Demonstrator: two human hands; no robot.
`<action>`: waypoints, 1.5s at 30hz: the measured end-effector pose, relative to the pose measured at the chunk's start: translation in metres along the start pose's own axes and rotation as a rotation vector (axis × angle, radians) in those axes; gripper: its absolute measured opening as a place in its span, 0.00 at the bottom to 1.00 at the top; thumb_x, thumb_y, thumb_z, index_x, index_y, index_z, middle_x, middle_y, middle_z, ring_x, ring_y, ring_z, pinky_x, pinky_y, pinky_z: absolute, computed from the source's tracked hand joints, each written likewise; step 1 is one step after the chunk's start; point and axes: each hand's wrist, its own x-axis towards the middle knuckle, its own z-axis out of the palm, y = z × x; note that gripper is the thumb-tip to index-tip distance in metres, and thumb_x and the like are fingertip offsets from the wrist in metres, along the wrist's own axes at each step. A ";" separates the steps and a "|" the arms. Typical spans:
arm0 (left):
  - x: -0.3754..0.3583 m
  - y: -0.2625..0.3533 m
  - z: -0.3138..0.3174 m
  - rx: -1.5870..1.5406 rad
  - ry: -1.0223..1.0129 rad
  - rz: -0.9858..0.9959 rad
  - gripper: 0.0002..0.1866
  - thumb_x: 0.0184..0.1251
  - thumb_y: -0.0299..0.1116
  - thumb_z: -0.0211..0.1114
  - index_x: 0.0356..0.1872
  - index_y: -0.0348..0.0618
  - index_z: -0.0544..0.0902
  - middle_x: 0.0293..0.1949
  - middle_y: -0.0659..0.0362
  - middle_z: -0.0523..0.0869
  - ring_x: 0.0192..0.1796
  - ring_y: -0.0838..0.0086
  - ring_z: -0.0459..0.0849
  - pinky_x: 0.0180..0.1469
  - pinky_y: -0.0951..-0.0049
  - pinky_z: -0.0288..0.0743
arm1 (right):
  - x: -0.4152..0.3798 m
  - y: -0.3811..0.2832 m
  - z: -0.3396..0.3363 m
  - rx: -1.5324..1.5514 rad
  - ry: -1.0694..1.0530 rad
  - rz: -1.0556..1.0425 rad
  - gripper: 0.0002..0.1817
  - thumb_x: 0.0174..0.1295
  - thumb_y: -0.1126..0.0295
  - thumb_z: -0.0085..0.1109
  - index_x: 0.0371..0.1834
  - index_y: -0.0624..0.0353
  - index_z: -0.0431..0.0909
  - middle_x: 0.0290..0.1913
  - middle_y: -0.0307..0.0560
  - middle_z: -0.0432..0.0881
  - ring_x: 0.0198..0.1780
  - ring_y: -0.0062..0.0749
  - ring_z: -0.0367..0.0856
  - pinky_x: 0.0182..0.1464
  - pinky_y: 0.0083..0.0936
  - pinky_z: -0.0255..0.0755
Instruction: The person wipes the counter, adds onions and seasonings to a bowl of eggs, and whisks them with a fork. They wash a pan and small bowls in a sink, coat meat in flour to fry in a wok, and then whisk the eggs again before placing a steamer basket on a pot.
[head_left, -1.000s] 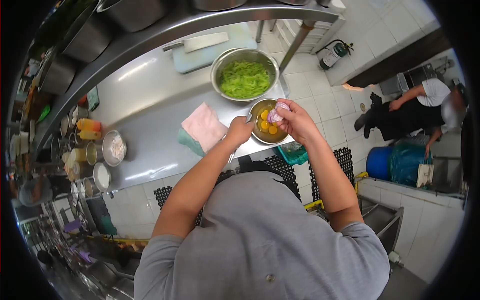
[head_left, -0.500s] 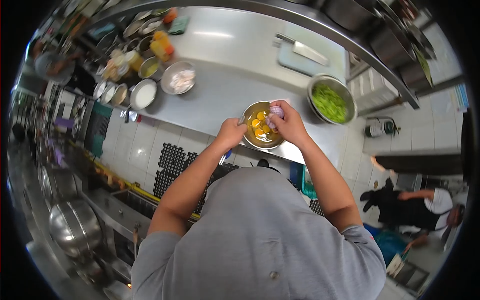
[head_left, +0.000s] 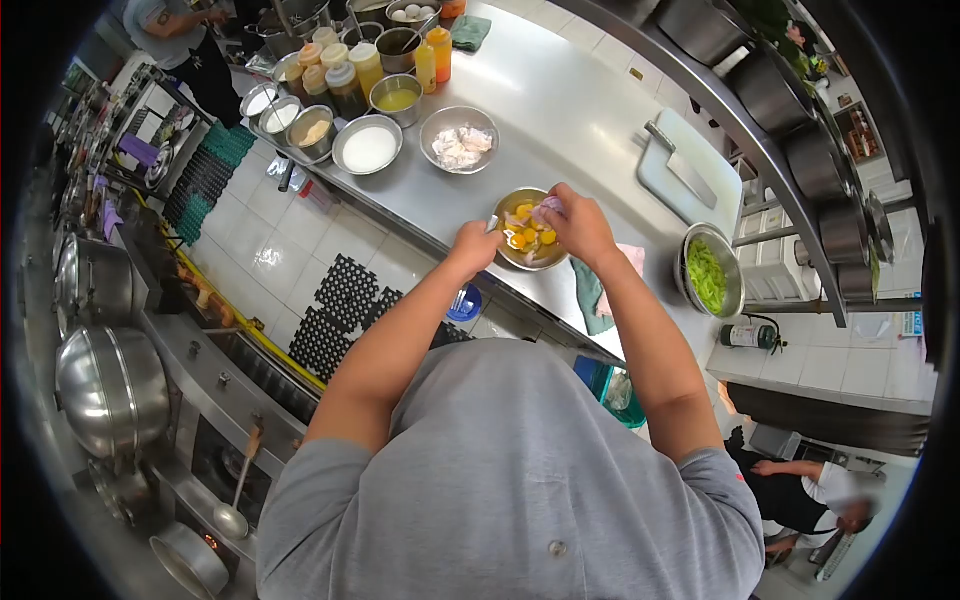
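Observation:
On the steel counter stands a metal bowl [head_left: 530, 263] holding several egg yolks [head_left: 531, 238] and some purplish-pink pieces. My left hand [head_left: 474, 247] is closed at the bowl's left side, around what looks like a thin metal handle. Over the bowl's upper right rim, the fingers of my right hand [head_left: 580, 224] are pressed around purplish sliced onion [head_left: 547, 208]. A green cloth [head_left: 592, 300] and a pink cloth lie beside the bowl, partly under my right forearm.
Bowls of white powder [head_left: 367, 146] and pale pieces [head_left: 464, 140] stand left, near sauce bottles [head_left: 345, 88]. A knife [head_left: 690, 175] rests on a cutting board [head_left: 657, 178]. Right is a bowl of green vegetables [head_left: 707, 277]. Two people are at the edges.
The view has turned, shifting the counter. Purplish pieces now lie among the yolks, and the bunch in my right hand looks smaller.

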 end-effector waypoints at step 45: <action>-0.185 -0.272 -0.072 0.297 0.339 -0.435 0.18 0.69 0.43 0.71 0.37 0.32 0.90 0.30 0.47 0.92 0.35 0.56 0.92 0.42 0.56 0.83 | 0.014 0.011 -0.012 0.336 0.156 -0.169 0.14 0.65 0.74 0.69 0.53 0.63 0.87 0.52 0.60 0.90 0.52 0.57 0.90 0.56 0.45 0.82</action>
